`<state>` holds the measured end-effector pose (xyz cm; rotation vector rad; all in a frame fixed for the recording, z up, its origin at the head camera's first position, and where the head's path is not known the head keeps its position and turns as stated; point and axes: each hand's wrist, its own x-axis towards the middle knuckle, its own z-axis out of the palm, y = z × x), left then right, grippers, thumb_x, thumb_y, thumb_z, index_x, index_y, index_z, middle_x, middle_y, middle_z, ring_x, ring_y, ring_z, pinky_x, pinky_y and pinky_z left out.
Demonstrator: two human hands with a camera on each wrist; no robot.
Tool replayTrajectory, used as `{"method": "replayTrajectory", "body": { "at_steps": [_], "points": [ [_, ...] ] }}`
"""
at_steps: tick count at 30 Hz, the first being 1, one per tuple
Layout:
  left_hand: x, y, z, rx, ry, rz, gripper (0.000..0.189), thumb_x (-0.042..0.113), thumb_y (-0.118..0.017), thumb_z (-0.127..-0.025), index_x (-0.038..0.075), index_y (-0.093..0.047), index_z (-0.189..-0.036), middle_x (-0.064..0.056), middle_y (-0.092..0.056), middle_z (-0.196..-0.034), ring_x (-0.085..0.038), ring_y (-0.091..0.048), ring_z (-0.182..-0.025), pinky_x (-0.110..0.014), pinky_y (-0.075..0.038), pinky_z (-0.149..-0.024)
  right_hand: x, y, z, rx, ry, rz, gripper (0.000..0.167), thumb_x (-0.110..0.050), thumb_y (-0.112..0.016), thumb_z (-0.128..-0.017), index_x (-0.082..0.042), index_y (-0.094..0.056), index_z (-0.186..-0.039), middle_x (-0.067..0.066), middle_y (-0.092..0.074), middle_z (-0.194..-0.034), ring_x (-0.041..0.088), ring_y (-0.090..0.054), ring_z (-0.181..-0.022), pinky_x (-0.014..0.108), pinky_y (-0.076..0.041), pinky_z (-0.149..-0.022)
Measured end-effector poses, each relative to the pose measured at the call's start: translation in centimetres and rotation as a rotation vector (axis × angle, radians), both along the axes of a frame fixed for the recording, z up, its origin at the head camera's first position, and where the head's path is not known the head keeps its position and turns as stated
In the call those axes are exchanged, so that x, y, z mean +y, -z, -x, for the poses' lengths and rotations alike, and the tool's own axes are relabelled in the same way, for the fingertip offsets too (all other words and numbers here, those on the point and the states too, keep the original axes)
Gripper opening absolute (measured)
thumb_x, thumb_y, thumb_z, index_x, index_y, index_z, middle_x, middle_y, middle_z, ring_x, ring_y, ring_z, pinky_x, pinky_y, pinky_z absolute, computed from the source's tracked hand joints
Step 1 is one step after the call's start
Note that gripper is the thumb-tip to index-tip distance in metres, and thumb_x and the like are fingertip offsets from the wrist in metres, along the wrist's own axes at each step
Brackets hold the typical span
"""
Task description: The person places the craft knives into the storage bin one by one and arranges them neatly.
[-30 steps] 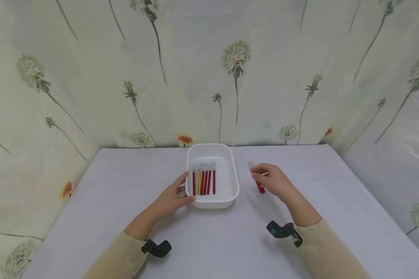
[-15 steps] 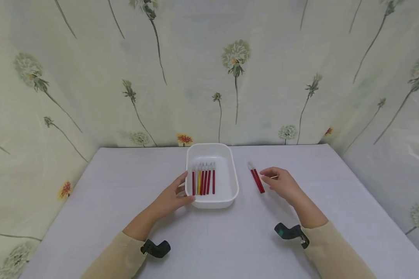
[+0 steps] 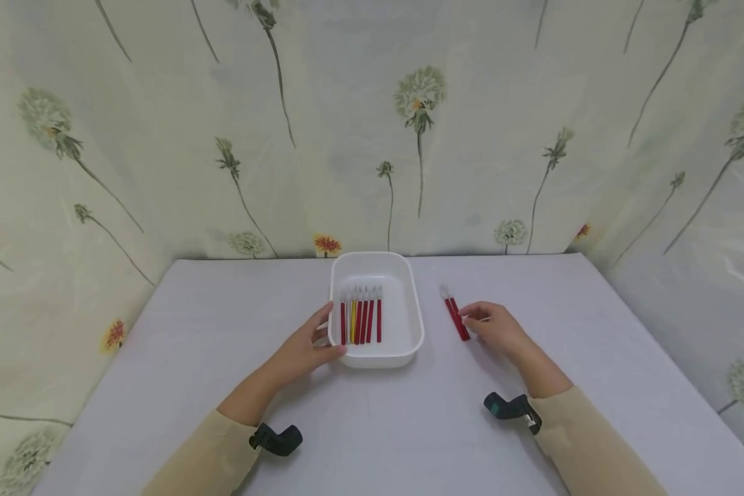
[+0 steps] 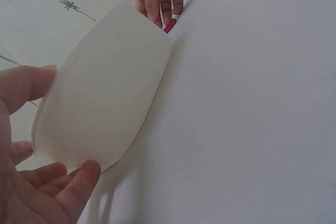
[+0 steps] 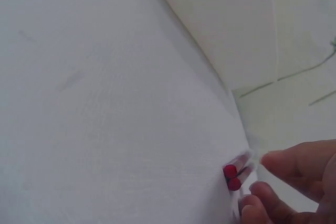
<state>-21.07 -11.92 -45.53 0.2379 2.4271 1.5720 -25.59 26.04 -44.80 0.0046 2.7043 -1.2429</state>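
Note:
My left hand (image 3: pixel 306 351) grips the near-left corner of a white plastic tray (image 3: pixel 403 337); the left wrist view shows its fingers spread about the tray wall (image 4: pixel 110 87). Inside the tray, several slim pen-like sticks (image 3: pixel 363 322) with clear caps lie side by side, mostly red, plus a yellow and a whitish one. On the tabletop right of the tray lie two red capped sticks (image 3: pixel 455 319), close together. My right hand (image 3: pixel 496 329) is at their right side, fingertips at or very near them; contact cannot be told. The right wrist view shows the sticks' red ends (image 5: pixel 231 177) outside its parted fingers.
A white cloth (image 3: pixel 384 427) covers the table. Behind and at the sides hangs a pale curtain (image 3: pixel 341 138) printed with dandelions. A small dark camera (image 3: pixel 277 441) sits at the left wrist, another dark camera (image 3: pixel 508 406) at the right.
My right hand was over the two red sticks, drew back to the right, and has come in again to their right side. The left hand stays on the tray.

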Motion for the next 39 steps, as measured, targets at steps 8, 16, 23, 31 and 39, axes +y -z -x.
{"method": "replayTrajectory", "body": {
  "at_steps": [8, 16, 23, 31, 39],
  "points": [
    [-0.1, 0.2, 0.3, -0.009, 0.004, -0.004, 0.096, 0.037, -0.081, -0.085, 0.025, -0.023, -0.161, -0.006, -0.03, -0.162, -0.032, -0.042, -0.141, -0.048, -0.048, -0.103, -0.3, 0.9, 0.4, 0.029, -0.021, -0.053, 0.024, -0.012, -0.06, -0.1, 0.0, -0.066, -0.119, 0.016, -0.065, -0.11, 0.028, -0.057, -0.097, 0.031, -0.052, -0.073],
    [0.0, -0.1, 0.1, -0.009, 0.001, 0.0, 0.096, 0.035, -0.081, -0.085, 0.023, -0.023, -0.161, -0.006, -0.03, -0.163, -0.032, -0.042, -0.141, -0.048, -0.049, -0.103, -0.5, 1.1, 0.5, 0.054, -0.02, -0.084, 0.023, -0.009, -0.059, -0.098, 0.001, -0.067, -0.117, 0.017, -0.066, -0.107, 0.028, -0.058, -0.094, 0.034, -0.052, -0.075],
    [0.0, -0.3, -0.1, 0.002, 0.011, -0.009, 0.095, 0.03, -0.08, -0.086, 0.02, -0.023, -0.161, -0.008, -0.03, -0.162, -0.032, -0.043, -0.141, -0.048, -0.049, -0.102, -0.3, 1.3, 0.7, 0.084, -0.032, -0.094, 0.021, -0.005, -0.061, -0.095, 0.004, -0.068, -0.114, 0.017, -0.068, -0.103, 0.027, -0.06, -0.091, 0.031, -0.05, -0.072],
    [0.1, -0.2, -0.1, 0.002, 0.006, 0.009, 0.095, 0.033, -0.08, -0.086, 0.022, -0.023, -0.161, -0.008, -0.03, -0.162, -0.032, -0.043, -0.14, -0.048, -0.049, -0.102, 0.6, 0.9, 0.7, 0.039, -0.005, -0.145, 0.026, -0.004, -0.065, -0.091, 0.001, -0.067, -0.117, 0.02, -0.068, -0.105, 0.027, -0.063, -0.088, 0.036, -0.052, -0.075],
    [0.2, -0.4, -0.2, -0.002, -0.002, 0.013, 0.094, 0.032, -0.08, -0.086, 0.022, -0.023, -0.161, -0.008, -0.032, -0.162, -0.033, -0.044, -0.14, -0.05, -0.049, -0.102, 1.3, 0.4, 0.4, 0.007, 0.026, -0.182, 0.027, -0.01, -0.068, -0.091, -0.002, -0.068, -0.117, 0.017, -0.071, -0.102, 0.025, -0.064, -0.086, 0.035, -0.051, -0.073]
  ]
}}
